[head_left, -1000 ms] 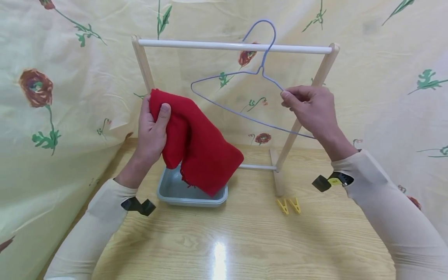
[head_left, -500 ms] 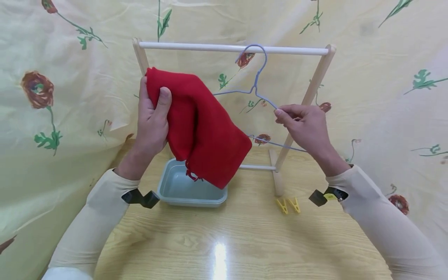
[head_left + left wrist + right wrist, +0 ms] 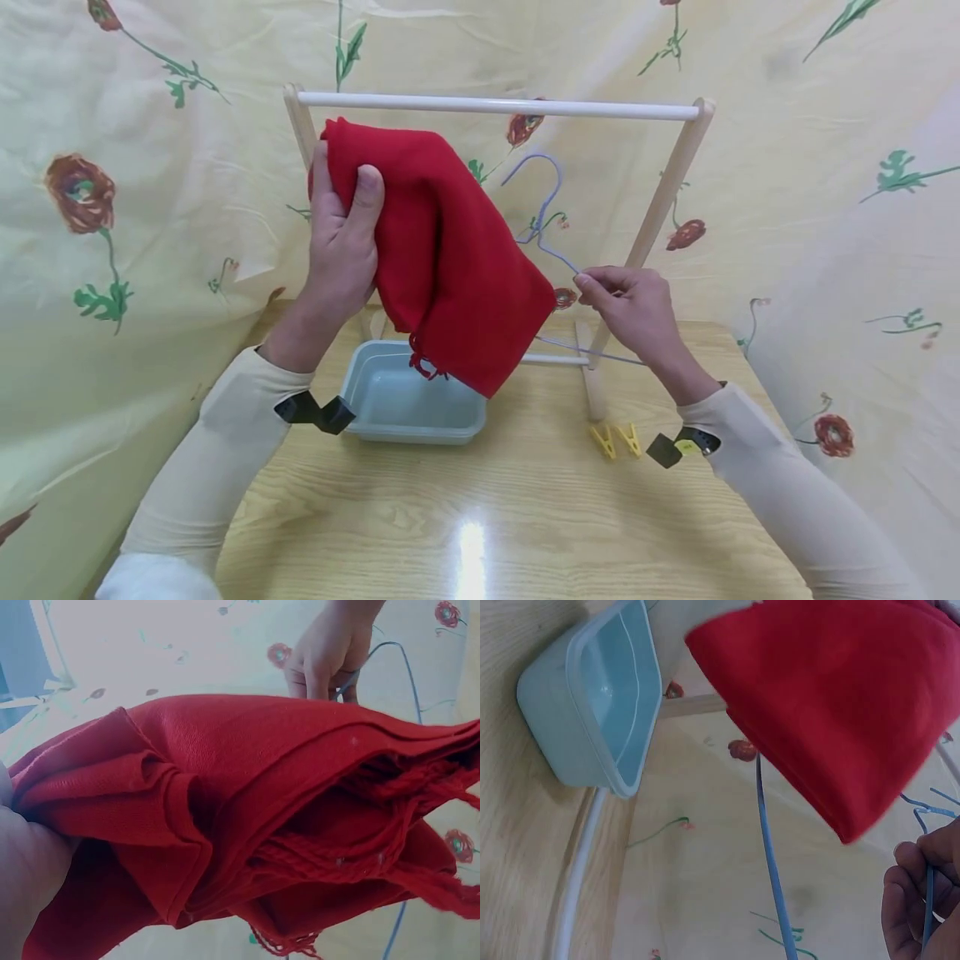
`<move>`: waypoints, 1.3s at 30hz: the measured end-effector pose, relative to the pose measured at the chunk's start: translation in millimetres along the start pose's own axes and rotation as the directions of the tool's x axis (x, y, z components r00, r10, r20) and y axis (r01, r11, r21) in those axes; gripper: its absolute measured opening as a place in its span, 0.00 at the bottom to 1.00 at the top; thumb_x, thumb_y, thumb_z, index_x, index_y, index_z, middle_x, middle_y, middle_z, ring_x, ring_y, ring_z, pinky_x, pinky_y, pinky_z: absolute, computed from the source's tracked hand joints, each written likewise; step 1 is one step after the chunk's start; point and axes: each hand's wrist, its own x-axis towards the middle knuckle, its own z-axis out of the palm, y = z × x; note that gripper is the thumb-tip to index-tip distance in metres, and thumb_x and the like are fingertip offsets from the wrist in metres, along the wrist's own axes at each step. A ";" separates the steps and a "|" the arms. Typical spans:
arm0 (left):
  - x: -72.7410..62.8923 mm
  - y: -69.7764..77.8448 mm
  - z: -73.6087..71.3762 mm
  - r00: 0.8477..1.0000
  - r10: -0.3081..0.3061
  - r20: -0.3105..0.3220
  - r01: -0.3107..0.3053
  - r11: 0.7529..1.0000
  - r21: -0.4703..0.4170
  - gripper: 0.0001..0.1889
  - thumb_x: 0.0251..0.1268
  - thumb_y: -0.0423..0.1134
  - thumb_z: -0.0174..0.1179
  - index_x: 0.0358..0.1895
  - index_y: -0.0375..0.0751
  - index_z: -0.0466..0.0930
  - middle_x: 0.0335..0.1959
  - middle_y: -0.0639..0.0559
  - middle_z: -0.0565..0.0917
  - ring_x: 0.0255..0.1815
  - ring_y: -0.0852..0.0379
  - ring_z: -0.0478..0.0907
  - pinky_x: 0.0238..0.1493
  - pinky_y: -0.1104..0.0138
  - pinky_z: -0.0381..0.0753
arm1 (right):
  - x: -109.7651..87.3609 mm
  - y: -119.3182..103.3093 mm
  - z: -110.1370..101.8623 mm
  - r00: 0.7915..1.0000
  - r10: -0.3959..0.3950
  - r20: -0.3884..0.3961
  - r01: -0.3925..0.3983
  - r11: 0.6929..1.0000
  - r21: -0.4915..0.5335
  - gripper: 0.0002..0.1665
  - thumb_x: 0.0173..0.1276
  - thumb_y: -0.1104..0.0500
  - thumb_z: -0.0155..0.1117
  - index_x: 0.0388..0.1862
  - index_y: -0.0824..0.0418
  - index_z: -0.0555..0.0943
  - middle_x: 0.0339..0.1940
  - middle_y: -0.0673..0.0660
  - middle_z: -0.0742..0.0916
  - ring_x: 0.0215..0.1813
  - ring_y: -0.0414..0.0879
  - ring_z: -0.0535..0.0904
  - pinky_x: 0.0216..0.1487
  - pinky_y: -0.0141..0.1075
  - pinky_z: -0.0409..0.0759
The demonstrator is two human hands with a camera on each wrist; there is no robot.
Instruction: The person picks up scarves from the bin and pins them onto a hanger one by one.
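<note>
A folded red scarf (image 3: 465, 267) with a fringed end hangs from my left hand (image 3: 345, 242), which grips its upper left corner, thumb in front. In the left wrist view its layers and twisted fringe (image 3: 375, 847) show close up. My right hand (image 3: 633, 312) pinches the sloping shoulder of a blue wire hanger (image 3: 551, 196). The hanger's hook points up, below the rack's bar. Much of the hanger's left side is hidden behind the scarf in the head view. From the right wrist, the hanger's bottom wire (image 3: 771, 855) runs down past the scarf.
A drying rack with a white top bar (image 3: 495, 105) and wooden legs stands at the back of the wooden table (image 3: 420, 517). Under the scarf sits a light blue plastic basin (image 3: 412, 408). Two yellow clothespins (image 3: 617, 442) lie right of it. Flowered cloth hangs behind.
My right hand has lowered the hanger, its hook dropping from above the bar to below it. My left hand has raised the scarf and moved it slightly right, uncovering more of the basin.
</note>
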 end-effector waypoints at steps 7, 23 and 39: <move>1.4 -12.1 9.3 0.998 -0.007 0.058 0.006 1.000 0.019 0.15 0.80 0.31 0.45 0.64 0.47 0.63 0.57 0.50 0.77 0.59 0.47 0.76 0.52 0.63 0.83 | -6.0 -3.1 7.9 0.999 -0.022 0.031 0.019 0.995 0.096 0.15 0.73 0.57 0.67 0.50 0.67 0.88 0.39 0.64 0.91 0.35 0.38 0.85 0.39 0.25 0.84; -19.7 -42.6 23.3 0.970 -0.192 0.148 0.199 0.980 -0.029 0.21 0.79 0.33 0.44 0.71 0.43 0.57 0.60 0.52 0.73 0.63 0.50 0.71 0.51 0.66 0.83 | -10.3 -20.4 6.9 0.996 -0.086 0.014 0.081 0.974 0.214 0.15 0.74 0.58 0.67 0.49 0.69 0.88 0.38 0.70 0.89 0.35 0.41 0.87 0.42 0.28 0.85; -27.8 -71.4 27.3 0.975 -0.138 0.176 0.093 0.966 0.242 0.19 0.72 0.27 0.58 0.61 0.32 0.64 0.57 0.40 0.77 0.58 0.49 0.77 0.49 0.60 0.85 | -13.0 -18.1 4.0 0.997 -0.067 0.036 0.056 0.970 0.236 0.14 0.73 0.59 0.67 0.49 0.68 0.88 0.35 0.51 0.91 0.37 0.47 0.89 0.42 0.31 0.86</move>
